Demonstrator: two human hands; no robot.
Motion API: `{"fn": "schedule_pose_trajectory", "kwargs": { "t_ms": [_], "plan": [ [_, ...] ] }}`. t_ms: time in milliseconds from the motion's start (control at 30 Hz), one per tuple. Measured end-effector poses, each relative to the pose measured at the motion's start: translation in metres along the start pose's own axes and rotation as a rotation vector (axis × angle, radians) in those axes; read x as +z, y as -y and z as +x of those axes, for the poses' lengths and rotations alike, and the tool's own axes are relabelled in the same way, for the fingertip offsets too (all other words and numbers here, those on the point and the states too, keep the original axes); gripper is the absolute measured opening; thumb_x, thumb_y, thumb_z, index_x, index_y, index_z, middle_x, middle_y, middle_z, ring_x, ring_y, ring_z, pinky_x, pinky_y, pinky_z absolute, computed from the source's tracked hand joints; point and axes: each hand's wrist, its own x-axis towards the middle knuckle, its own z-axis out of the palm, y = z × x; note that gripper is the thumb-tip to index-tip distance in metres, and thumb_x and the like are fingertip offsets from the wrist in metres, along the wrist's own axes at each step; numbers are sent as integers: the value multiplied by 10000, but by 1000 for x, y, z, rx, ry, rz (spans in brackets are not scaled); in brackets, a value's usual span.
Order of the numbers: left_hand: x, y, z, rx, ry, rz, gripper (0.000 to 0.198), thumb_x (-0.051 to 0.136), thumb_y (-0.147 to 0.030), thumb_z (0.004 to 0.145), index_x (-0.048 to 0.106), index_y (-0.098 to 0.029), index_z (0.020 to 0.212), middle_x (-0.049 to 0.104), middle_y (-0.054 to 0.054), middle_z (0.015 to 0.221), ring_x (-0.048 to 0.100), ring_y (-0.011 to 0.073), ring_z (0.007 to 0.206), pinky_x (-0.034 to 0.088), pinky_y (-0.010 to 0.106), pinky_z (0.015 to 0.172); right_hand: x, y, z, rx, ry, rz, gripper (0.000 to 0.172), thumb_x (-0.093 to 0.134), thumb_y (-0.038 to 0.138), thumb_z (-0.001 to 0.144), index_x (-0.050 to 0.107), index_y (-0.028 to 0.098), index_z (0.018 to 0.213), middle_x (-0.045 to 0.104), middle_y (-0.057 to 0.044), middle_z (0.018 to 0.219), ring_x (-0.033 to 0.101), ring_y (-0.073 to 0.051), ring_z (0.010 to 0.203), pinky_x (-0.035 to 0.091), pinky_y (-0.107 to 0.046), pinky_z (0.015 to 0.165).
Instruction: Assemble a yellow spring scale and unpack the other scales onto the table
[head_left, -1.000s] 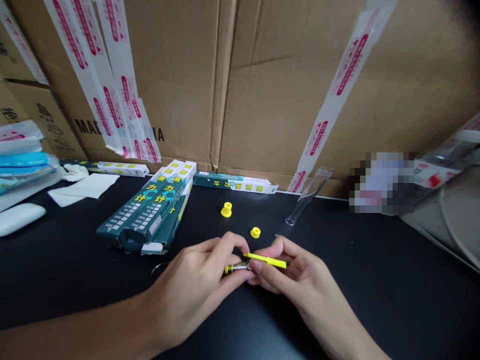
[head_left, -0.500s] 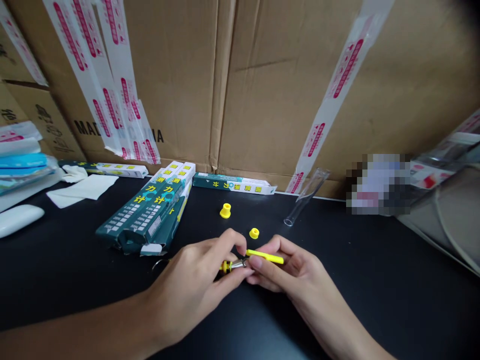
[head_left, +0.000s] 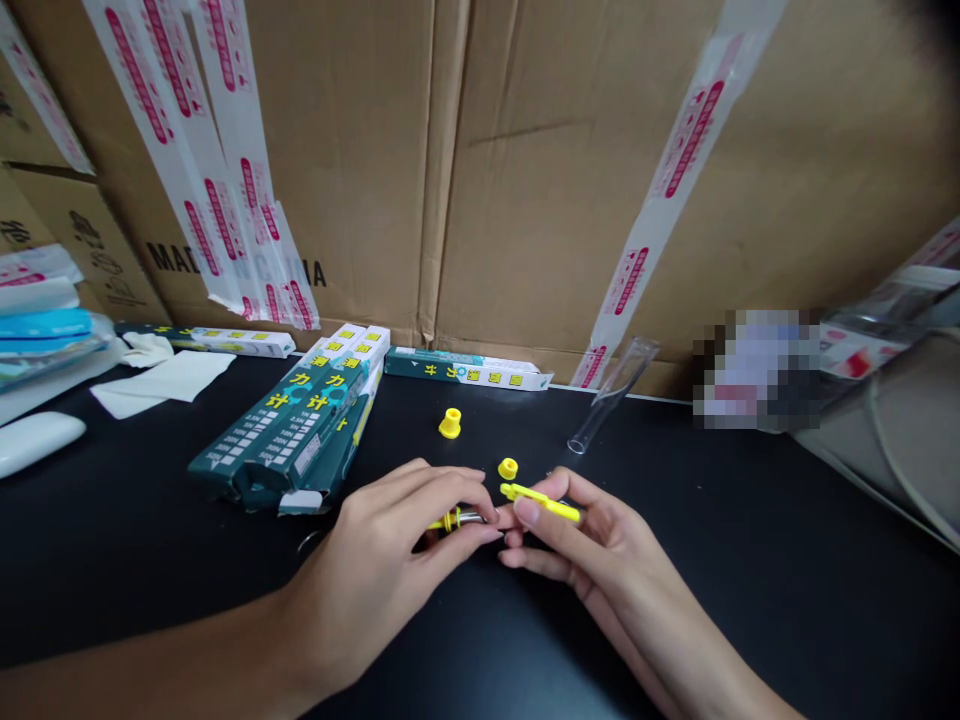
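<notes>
My left hand [head_left: 390,540] is closed, its fingers and thumb pinching a spring scale's inner part [head_left: 454,520], yellow with a metal end. Most of that part is hidden in the palm; a thin wire hook [head_left: 306,541] shows past the wrist side. My right hand [head_left: 592,540] is closed on a slim yellow plastic piece [head_left: 546,503] with a small loop end, held between thumb and fingers. The two hands' fingertips nearly meet. Just beyond them a small yellow cap [head_left: 508,468] and a taller yellow plug [head_left: 450,423] stand on the black table [head_left: 465,660].
A clear plastic tube [head_left: 611,395] leans against the cardboard box [head_left: 570,200] at the back. Green-and-white spring scale boxes [head_left: 292,420] are stacked left, another box [head_left: 469,368] lies behind. White paper [head_left: 165,380] and a white object [head_left: 37,440] lie far left.
My right hand has drawn slightly right with the yellow piece, which now shows its loop end. My left fingers have lowered around the metal end.
</notes>
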Motion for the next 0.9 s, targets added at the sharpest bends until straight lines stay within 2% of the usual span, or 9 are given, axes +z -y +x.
{"fn": "schedule_pose_trajectory", "kwargs": {
  "t_ms": [200, 400, 600, 700, 900],
  "plan": [
    [0, -2, -2, -46, -9, 9, 150, 712, -117, 888, 679, -251, 946, 739, -56, 909, 715, 107, 815, 539, 175, 783, 0, 1, 1, 6, -10, 12, 260, 831, 359, 799, 646, 180, 829, 762, -21, 856, 708, -113, 740, 605, -228, 752],
    [3, -2, -3, -186, 49, -66, 272, 733, -125, 865, 546, -271, 997, 755, -114, 863, 756, 95, 791, 559, 125, 731, 0, -2, 5, -11, 9, -81, 261, 859, 352, 762, 668, 176, 785, 726, 11, 796, 689, -102, 698, 595, -208, 722],
    [3, -1, -8, -153, 126, -58, 221, 685, -150, 915, 534, -285, 1004, 734, -118, 900, 744, 86, 837, 549, 124, 777, 2, -3, 4, -23, 14, -131, 299, 886, 360, 718, 659, 168, 752, 720, 12, 759, 675, -93, 625, 582, -186, 631],
    [4, 0, -9, -136, 127, -32, 229, 686, -142, 911, 547, -289, 1017, 725, -107, 948, 738, 92, 875, 550, 129, 796, 2, -1, 5, -3, 4, -110, 321, 896, 389, 695, 678, 160, 749, 722, 8, 760, 669, -84, 625, 576, -166, 622],
    [5, -2, -6, -151, 110, -37, 261, 714, -113, 884, 558, -284, 1005, 727, -123, 912, 742, 70, 833, 533, 106, 782, 1, 0, 6, 9, 1, -84, 305, 894, 395, 698, 704, 165, 759, 712, 19, 751, 661, -75, 615, 557, -155, 619]
  ]
}}
